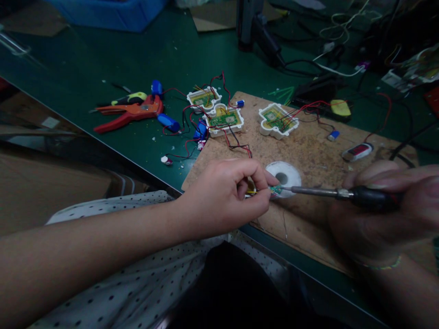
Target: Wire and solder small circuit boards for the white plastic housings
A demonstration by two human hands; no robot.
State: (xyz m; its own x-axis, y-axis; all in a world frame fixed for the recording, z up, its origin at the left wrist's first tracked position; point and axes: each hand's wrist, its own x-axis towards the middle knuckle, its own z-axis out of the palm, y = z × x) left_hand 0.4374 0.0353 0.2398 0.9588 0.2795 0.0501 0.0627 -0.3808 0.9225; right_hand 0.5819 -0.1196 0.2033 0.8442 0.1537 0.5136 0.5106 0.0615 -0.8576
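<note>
My left hand [228, 192] pinches a small green circuit board [275, 190] between thumb and fingers, and a yellow wire runs back under the palm. In my right hand [380, 214] is a soldering iron [325, 192], gripped by its black handle. Its tip meets the board or comes very close to it; I cannot tell which. Just behind the board a white solder spool [284, 176] lies on the brown work board [315, 155]. White housings with green circuit boards sit farther back, one on the right [278, 120] and two on the left [224, 119].
Red-handled pliers [130, 114] and a yellow-black tool [126, 99] lie at the left. Blue wired cylinders [168, 122] are near them. A red-and-white wired part [357, 151] rests at the right. A blue bin [109, 13] and a dark tool stand [245, 27] are at the back.
</note>
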